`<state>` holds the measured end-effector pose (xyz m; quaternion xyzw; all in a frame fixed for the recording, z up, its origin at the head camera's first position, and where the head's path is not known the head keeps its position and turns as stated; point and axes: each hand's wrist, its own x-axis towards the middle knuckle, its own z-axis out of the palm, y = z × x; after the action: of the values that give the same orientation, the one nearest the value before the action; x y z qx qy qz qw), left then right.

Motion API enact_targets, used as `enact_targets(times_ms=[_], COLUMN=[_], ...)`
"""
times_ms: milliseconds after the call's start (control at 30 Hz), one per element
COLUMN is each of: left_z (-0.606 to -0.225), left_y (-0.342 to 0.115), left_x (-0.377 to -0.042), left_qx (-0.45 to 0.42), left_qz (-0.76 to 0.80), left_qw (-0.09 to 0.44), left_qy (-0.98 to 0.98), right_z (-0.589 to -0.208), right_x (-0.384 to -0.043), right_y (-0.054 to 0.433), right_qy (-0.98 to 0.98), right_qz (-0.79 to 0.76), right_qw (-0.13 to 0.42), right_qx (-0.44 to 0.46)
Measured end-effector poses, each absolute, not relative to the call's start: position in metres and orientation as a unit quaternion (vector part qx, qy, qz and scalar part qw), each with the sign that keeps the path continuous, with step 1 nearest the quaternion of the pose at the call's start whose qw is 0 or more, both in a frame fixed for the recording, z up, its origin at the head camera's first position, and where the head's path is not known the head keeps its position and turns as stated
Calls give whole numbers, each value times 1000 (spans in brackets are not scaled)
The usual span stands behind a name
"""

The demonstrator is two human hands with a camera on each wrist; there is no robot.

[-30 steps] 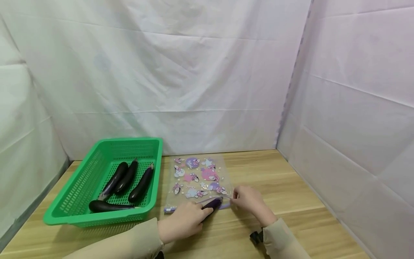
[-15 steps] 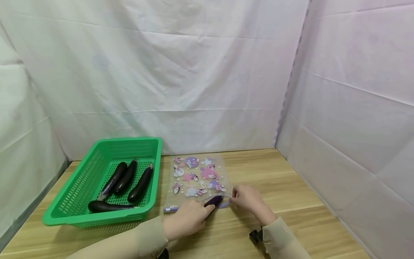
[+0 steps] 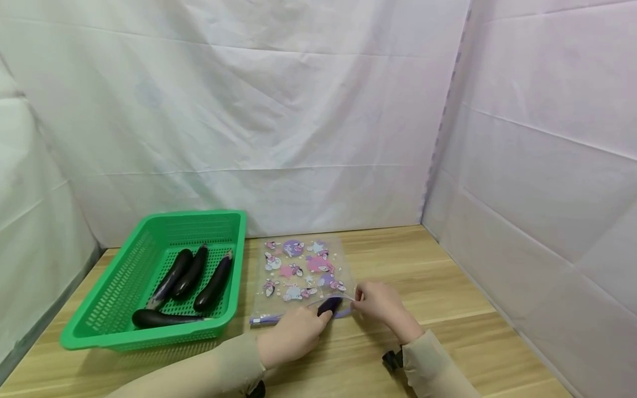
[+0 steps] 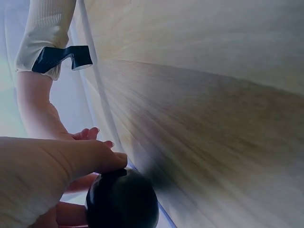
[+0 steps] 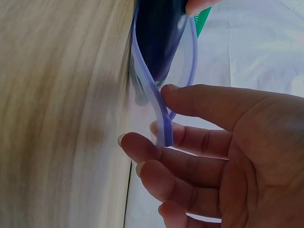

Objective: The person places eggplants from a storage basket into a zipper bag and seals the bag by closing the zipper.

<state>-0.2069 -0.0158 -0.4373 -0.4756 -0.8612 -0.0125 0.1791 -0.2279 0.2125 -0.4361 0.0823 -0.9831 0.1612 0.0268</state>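
Observation:
My left hand grips a dark purple eggplant near its rounded end, thumb on top in the left wrist view. The stem end of that eggplant lies within the mouth of a clear zip bag printed with pink and purple cartoon figures. At the bag's right corner, my right hand pinches the purple zip edge between thumb and fingers. The right wrist view shows the mouth spread apart around the eggplant. A small slider sits at the left end of the zip.
On the left stands a green plastic basket with several eggplants in it. All of it rests on a wood-grain table. White cloth walls close off the back and sides.
My left hand has pushed the eggplant slightly forward and right, further into the bag's mouth. The right hand keeps its pinch on the bag's corner. The head view has shifted a little.

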Motion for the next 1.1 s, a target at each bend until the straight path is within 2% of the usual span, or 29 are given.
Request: enact_targets(times_ms=[667,1100], left_z=[-440,-438], left_y=[7,16], left_x=[-202,-204], left_qx=[-441,-431], left_qz=[94,123], left_qw=[214,198], left_qy=[-867,-872], right_z=[-438,-437], right_x=[-230,-228], right_y=[212,210], right_qy=[-983,-984], right_qz=[156,146], right_qw=[33,45], right_qx=[89,89])
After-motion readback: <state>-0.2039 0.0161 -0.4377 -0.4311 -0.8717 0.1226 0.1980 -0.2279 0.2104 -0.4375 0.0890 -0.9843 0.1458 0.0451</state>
